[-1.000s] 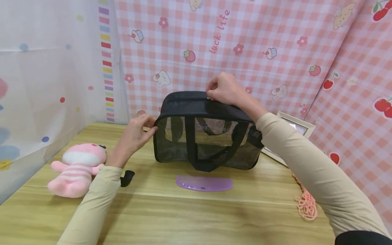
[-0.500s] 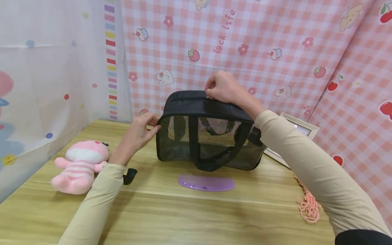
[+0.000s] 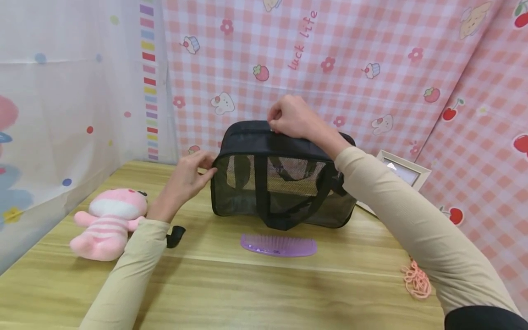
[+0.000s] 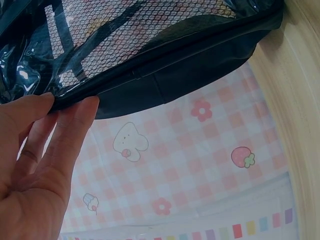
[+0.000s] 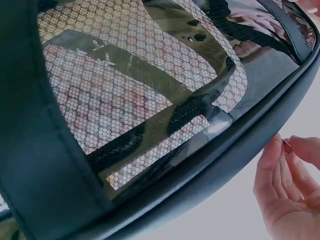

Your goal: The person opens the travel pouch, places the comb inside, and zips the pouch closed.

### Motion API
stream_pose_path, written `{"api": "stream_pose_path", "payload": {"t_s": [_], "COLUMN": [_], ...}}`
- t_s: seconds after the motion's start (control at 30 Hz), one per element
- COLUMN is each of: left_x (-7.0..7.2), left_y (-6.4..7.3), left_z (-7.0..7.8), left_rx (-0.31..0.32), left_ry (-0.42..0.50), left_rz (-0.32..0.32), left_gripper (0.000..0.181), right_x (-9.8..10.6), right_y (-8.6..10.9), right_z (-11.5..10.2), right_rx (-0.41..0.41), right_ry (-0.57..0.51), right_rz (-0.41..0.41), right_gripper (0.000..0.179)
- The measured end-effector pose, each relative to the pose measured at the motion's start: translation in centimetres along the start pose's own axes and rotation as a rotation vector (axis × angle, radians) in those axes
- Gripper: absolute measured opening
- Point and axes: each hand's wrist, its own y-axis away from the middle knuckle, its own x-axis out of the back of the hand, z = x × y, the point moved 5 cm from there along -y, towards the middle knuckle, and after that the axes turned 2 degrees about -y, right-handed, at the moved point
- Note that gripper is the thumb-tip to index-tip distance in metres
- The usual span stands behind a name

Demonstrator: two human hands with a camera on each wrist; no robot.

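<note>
A black see-through mesh handbag (image 3: 255,143) stands upright on the table, its straps hanging down in front. My left hand (image 3: 181,183) pinches the bag's upper left edge between thumb and fingers, which the left wrist view shows up close. Over the middle of the bag's top, my right hand (image 3: 294,117) pinches a small metal zipper pull (image 5: 286,145); most of the pull is hidden by the fingertips. In front of the bag a purple comb (image 3: 278,246) lies flat, teeth facing the bag.
A pink plush toy (image 3: 109,224) lies by the left forearm, with a small black object (image 3: 176,236) beside the sleeve. Right of the bag a white picture frame (image 3: 414,170) leans, partly covered by the right arm. Pink yarn (image 3: 416,280) lies near the right sleeve.
My right hand has slid a little to the left along the bag's top with the zipper pull. The left hand keeps its hold on the corner. The head view has shifted slightly.
</note>
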Motion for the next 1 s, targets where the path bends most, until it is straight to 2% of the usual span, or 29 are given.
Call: {"api": "stream_pose_path", "payload": {"t_s": [0.4,1.0], "left_x": [0.0,0.0], "left_y": [-0.1,0.0], "left_z": [0.1,0.1], "left_rx": [-0.009,0.014], "left_ry": [0.009,0.005], "left_rz": [0.006,-0.008], "left_gripper": [0.017,0.016], "right_x": [-0.3,-1.0], "right_y": [-0.5,-1.1], "right_z": [-0.7,-1.2], "right_rx": [0.004,0.026], "right_ry": [0.008,0.006], "right_rz": [-0.002,0.015], "right_gripper": [0.024,0.020]}}
